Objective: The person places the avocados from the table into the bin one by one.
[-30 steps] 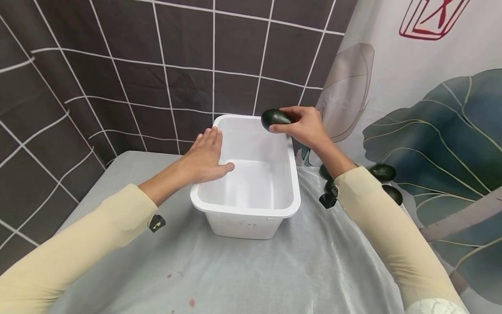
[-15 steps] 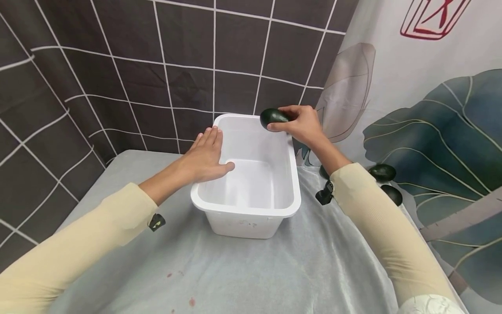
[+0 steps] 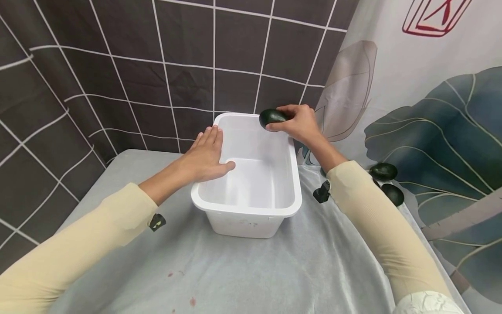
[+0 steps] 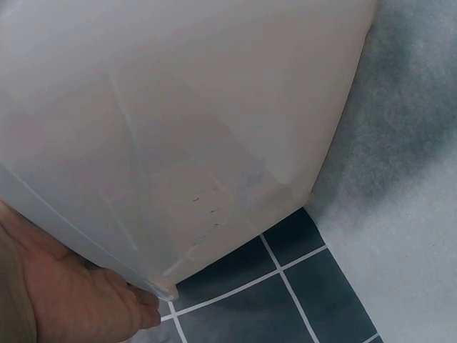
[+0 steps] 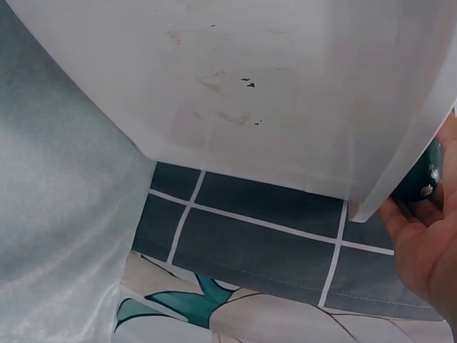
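Note:
A white plastic basin (image 3: 247, 211) stands on the grey cloth, its inside bare where it shows. My left hand (image 3: 205, 159) rests on the basin's left rim with straight fingers, its thumb reaching over the inside. In the left wrist view, that hand (image 4: 78, 300) lies along the rim beside the outer wall. Over the far right corner, my right hand (image 3: 300, 124) holds a dark green avocado (image 3: 270, 118) between thumb and fingers. The right wrist view shows the avocado's stem end (image 5: 427, 190) past the rim, partly hidden by the right hand (image 5: 428, 246).
More avocados (image 3: 383, 172) lie at the right edge of the grey cloth (image 3: 235, 274), some partly hidden by the right sleeve. A dark tiled-pattern curtain (image 3: 188, 83) hangs right behind the basin. A leaf-printed curtain (image 3: 439, 139) hangs at the right.
My right hand has drifted slightly left with the avocado, and its forearm has shifted left too. The left hand and the basin have stayed put.

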Demonstrator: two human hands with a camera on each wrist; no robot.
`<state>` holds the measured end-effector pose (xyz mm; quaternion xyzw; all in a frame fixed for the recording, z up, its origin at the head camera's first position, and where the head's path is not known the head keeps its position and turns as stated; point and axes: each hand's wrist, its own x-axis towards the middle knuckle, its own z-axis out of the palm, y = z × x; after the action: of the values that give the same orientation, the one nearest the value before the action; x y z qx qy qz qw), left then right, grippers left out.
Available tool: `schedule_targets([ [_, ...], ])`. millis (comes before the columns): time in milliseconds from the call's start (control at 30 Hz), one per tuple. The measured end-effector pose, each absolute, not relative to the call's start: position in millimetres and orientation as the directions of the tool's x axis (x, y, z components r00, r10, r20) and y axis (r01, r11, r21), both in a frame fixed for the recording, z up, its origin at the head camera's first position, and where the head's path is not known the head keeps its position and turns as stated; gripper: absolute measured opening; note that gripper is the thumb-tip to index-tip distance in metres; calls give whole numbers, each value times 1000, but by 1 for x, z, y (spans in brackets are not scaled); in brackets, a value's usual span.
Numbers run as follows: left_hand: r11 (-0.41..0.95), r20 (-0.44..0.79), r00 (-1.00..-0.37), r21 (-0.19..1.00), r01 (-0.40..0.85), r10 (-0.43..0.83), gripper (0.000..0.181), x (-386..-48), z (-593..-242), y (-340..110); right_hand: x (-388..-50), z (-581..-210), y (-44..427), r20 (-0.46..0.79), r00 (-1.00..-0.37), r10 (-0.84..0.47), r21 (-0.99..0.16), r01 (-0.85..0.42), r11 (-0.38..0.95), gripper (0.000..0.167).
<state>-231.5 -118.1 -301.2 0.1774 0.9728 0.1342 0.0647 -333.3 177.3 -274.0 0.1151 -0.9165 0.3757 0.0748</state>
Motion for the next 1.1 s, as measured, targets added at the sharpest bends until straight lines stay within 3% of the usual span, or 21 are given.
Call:
schedule_targets([
  [267, 902, -84, -931, 292, 318, 356, 108, -231, -300, -118, -335, -276, 177, 246, -955, -166, -650, -290, 702, 70],
  [500, 901, -84, -930, 291, 321, 358, 109, -231, -301, -119, -335, -277, 177, 270, -951, -149, -717, -302, 629, 64],
  [1100, 903, -105, -927, 291, 317, 360, 110, -232, -300, -117, -333, -276, 193, 220, -969, -112, -787, -244, 567, 67],
])
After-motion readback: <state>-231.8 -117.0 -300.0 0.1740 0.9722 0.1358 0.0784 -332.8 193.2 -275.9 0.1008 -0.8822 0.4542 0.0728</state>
